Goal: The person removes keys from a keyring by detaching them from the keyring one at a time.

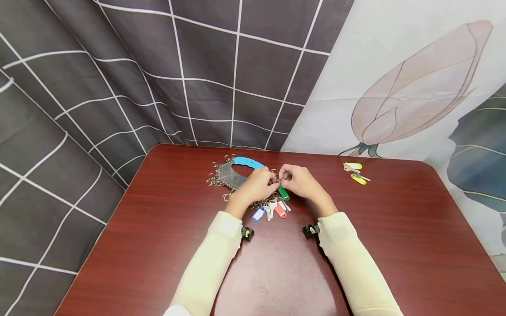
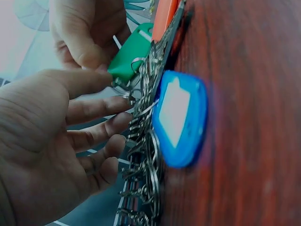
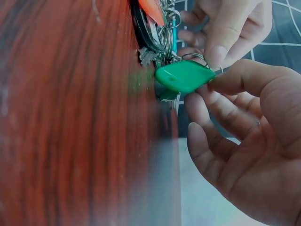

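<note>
The left hand and right hand are meeting at the right end of a flat ring holder on the table. The holder is presenting a smooth, greyish plate with a curved bright-blue strip along its far edge; small metal rings are fringing its margin, crowding into a dense, glinting row.

Fingers: the left thumb and forefinger are pinching a thin, round wire ring; the remaining left fingers are curving loosely, spaced apart, beside the fringe. The right thumb and forefinger are closing on the narrow end of a green key tag, at its ring; the exact contact is being hidden by the fingertips.

The green tag is hanging at the holder's right end, showing glossy plastic, a rounded broad end and a tapering tip. A blue key tag is framing a white label insert; any writing is proving too blurred to read. Silver-coloured keys are lying between it and a red key tag.

Two yellow key tags are lying with keys well apart, toward the right. The tabletop is showing glossy, reddish-brown wood grain.
</note>
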Demonstrator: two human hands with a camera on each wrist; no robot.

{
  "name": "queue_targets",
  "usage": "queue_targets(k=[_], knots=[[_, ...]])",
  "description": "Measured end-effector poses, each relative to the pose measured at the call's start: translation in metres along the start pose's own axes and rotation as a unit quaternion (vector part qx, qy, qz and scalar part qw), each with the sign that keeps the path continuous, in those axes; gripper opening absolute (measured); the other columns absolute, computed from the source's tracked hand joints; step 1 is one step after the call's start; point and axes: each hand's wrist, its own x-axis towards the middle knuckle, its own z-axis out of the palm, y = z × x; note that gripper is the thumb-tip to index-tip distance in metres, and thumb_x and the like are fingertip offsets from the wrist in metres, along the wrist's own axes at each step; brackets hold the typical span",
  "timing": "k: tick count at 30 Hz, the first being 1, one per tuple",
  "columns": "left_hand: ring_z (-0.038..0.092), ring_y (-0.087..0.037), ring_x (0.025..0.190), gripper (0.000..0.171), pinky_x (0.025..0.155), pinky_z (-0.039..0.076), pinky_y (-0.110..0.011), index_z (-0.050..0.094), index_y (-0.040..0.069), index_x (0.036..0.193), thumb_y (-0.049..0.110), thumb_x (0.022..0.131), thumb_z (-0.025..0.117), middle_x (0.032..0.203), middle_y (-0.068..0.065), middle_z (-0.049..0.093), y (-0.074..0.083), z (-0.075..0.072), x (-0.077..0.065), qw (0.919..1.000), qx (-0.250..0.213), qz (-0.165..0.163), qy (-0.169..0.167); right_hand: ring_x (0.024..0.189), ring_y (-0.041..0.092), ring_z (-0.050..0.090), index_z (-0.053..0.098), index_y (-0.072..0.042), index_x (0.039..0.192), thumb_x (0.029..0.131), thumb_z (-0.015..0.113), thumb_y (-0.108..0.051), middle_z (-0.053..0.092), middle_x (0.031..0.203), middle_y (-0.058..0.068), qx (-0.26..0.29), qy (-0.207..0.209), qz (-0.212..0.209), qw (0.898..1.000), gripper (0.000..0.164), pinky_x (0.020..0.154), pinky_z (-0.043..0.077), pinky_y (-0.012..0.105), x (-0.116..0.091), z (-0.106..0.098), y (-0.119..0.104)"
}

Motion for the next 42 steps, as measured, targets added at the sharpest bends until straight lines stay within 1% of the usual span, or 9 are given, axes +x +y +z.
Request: queue_targets(k=[4, 8, 20, 24, 28, 31, 35, 37, 42], knots=[[0.056, -0.018, 0.094, 0.025, 0.085, 0.049, -0.032, 0.074, 0.008, 0.108, 0.025, 0.090, 0.079, 0.098, -0.005, 0.063, -0.0018, -0.0036, -0.0013, 0.9999, -0.008, -0.002, -0.011, 0.077, 0.017, 0.062, 0.064, -0.013, 0.088, 0.083, 0.065, -0.002, 0.069, 0.082, 0.002, 0.004, -0.001, -0.001, 1.000, 0.013, 0.073, 0.050, 0.031, 0.0001, -0.0003, 0.0004], [0.055, -0.019, 0.094, 0.028, 0.084, 0.048, -0.031, 0.071, 0.010, 0.110, 0.024, 0.088, 0.082, 0.098, -0.005, 0.060, 0.0001, -0.0049, -0.0006, 0.9998, -0.008, 0.000, -0.016, 0.078, 0.016, 0.062, 0.065, -0.012, 0.089, 0.083, 0.065, -0.001, 0.069, 0.083, 0.003, 0.015, 0.000, -0.003, 1.000, 0.013, 0.074, 0.050, 0.031, 0.0002, -0.0010, 0.0004], [0.057, -0.023, 0.098, 0.016, 0.085, 0.050, -0.034, 0.070, 0.010, 0.094, 0.023, 0.090, 0.080, 0.095, -0.004, 0.059, 0.0044, -0.0033, -0.0004, 0.9997, 0.025, -0.005, -0.004, 0.079, 0.015, 0.064, 0.070, -0.009, 0.093, 0.085, 0.062, 0.002, 0.073, 0.084, 0.004, 0.043, -0.011, -0.007, 0.999, 0.016, 0.075, 0.050, 0.030, -0.0003, -0.0010, -0.0010], [0.057, -0.023, 0.095, 0.012, 0.084, 0.049, -0.034, 0.073, 0.012, 0.088, 0.023, 0.093, 0.075, 0.090, -0.003, 0.059, 0.0029, -0.0031, -0.0006, 0.9996, 0.025, -0.006, 0.006, 0.079, 0.016, 0.065, 0.069, -0.009, 0.094, 0.087, 0.062, 0.001, 0.073, 0.085, 0.005, 0.041, -0.009, -0.004, 0.999, 0.014, 0.075, 0.050, 0.030, -0.0002, -0.0015, -0.0007], [0.056, -0.022, 0.089, 0.015, 0.080, 0.049, -0.034, 0.076, 0.013, 0.085, 0.022, 0.095, 0.070, 0.085, -0.003, 0.060, 0.0018, -0.0039, -0.0001, 0.9997, 0.025, 0.001, 0.007, 0.079, 0.017, 0.064, 0.069, -0.009, 0.095, 0.088, 0.062, 0.000, 0.072, 0.085, 0.006, 0.036, -0.006, 0.000, 0.999, 0.012, 0.075, 0.050, 0.031, 0.0004, -0.0017, -0.0003], [0.056, -0.022, 0.089, 0.013, 0.081, 0.049, -0.035, 0.077, 0.011, 0.096, 0.023, 0.094, 0.071, 0.087, -0.005, 0.061, 0.0014, -0.0045, 0.0000, 0.9995, 0.031, 0.009, -0.001, 0.079, 0.017, 0.064, 0.069, -0.009, 0.095, 0.088, 0.063, -0.001, 0.072, 0.086, 0.006, 0.036, -0.002, 0.009, 0.999, 0.012, 0.075, 0.050, 0.031, 0.0012, -0.0014, 0.0004], [0.055, -0.021, 0.094, 0.030, 0.084, 0.050, -0.033, 0.069, 0.010, 0.112, 0.025, 0.089, 0.080, 0.098, -0.005, 0.059, 0.0014, -0.0046, -0.0009, 0.9996, 0.023, 0.002, -0.013, 0.079, 0.017, 0.063, 0.069, -0.009, 0.095, 0.088, 0.063, -0.002, 0.072, 0.086, 0.007, 0.044, 0.004, 0.027, 0.999, 0.011, 0.075, 0.049, 0.030, 0.0018, -0.0015, 0.0004], [0.055, -0.020, 0.095, 0.033, 0.084, 0.050, -0.033, 0.063, 0.010, 0.112, 0.022, 0.088, 0.081, 0.101, -0.006, 0.057, 0.0016, -0.0042, -0.0012, 0.9999, 0.011, -0.001, -0.013, 0.079, 0.017, 0.063, 0.069, -0.009, 0.095, 0.088, 0.063, -0.003, 0.072, 0.086, 0.007, 0.049, 0.005, 0.032, 0.998, 0.011, 0.074, 0.048, 0.030, 0.0019, -0.0016, -0.0002], [0.054, -0.020, 0.092, 0.016, 0.082, 0.049, -0.032, 0.064, 0.009, 0.102, 0.017, 0.094, 0.075, 0.098, -0.006, 0.056, 0.0020, -0.0035, -0.0020, 1.0000, 0.006, 0.000, 0.001, 0.080, 0.018, 0.063, 0.068, -0.008, 0.096, 0.087, 0.063, -0.003, 0.072, 0.087, 0.007, 0.052, -0.001, 0.038, 0.998, 0.011, 0.075, 0.048, 0.031, 0.0012, -0.0018, -0.0031]])
